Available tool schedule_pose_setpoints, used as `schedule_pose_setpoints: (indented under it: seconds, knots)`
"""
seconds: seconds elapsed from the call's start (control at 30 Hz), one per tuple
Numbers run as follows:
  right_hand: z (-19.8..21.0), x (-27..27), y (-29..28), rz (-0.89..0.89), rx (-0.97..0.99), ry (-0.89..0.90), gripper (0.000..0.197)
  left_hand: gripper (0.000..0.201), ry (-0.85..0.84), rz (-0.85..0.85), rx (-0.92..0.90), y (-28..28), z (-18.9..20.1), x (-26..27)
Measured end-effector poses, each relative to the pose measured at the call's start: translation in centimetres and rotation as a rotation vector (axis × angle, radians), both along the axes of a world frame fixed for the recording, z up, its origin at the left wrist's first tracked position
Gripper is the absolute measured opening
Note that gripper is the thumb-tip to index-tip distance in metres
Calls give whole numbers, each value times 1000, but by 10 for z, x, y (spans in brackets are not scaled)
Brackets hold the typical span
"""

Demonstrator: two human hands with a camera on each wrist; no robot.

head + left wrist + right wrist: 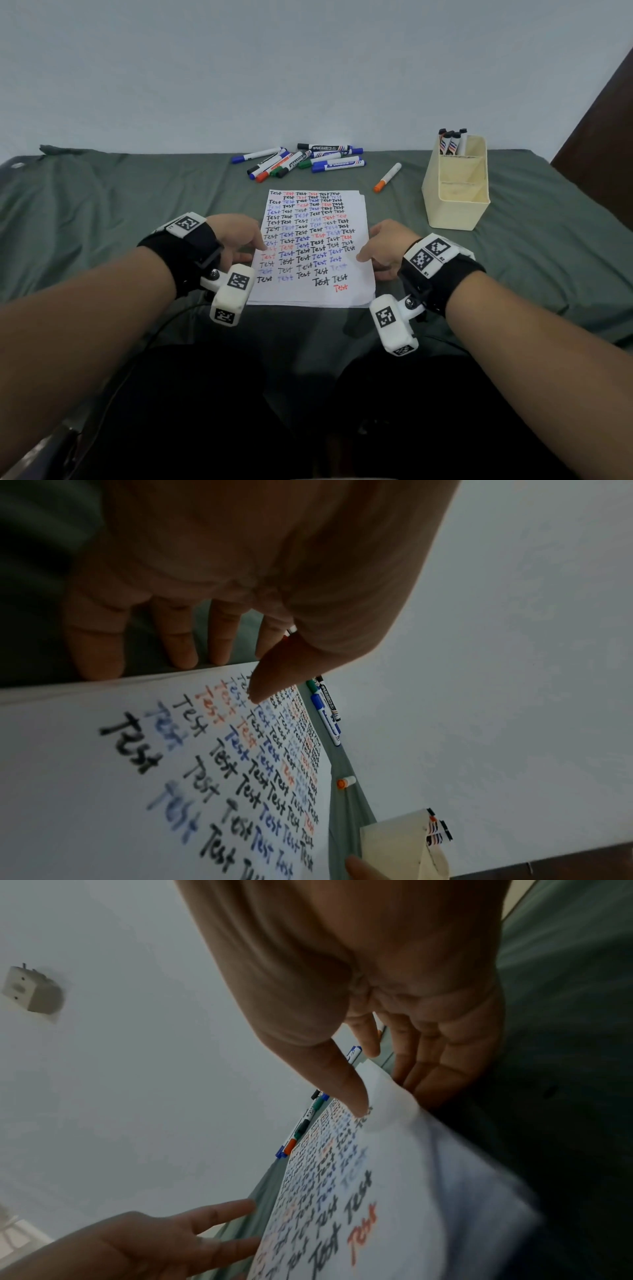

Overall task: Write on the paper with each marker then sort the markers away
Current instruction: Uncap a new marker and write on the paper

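The paper [313,246], a small stack crowded with "Test" in black, blue and red, lies on the green cloth [102,205] in front of the person. The left hand [236,240] lies at the paper's left edge, fingers straight, thumb on the sheet, holding nothing. The right hand [383,246] is at the paper's right edge; its thumb presses on top while the fingers slip beneath, so the edge lifts slightly, probably to square up the stack or lift it. Beyond the paper's far edge lies the heap of markers [301,161], presumably awaiting their turn. An orange-capped marker [387,177] lies alone beyond the paper's far right corner. Right of the paper stands the cream organizer [455,212], black-capped markers [452,140] upright in its farthest compartment, apparently already sorted.
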State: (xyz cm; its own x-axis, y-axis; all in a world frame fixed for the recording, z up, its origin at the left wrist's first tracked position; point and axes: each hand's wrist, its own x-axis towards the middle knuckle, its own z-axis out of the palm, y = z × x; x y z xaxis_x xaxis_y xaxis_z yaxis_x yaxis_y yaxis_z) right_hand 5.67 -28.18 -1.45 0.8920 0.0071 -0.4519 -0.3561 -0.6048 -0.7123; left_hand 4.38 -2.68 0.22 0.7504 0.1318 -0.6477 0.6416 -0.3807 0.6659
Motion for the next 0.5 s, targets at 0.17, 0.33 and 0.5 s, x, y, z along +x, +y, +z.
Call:
schedule_pose_setpoints:
  seconds: [0.17, 0.33, 0.5]
  knots:
    - [-9, -5, -3, -42, 54, -38, 38, 24, -41, -41, 55, -2, -3, -2]
    - [-13, -8, -4, -66, 58, -14, 18, 33, 1, 77, -7, 6, -18, -4]
    - [-10, -12, 0, -46, -2, -3, 28, 27, 3, 99, -32, 9, -20, -4]
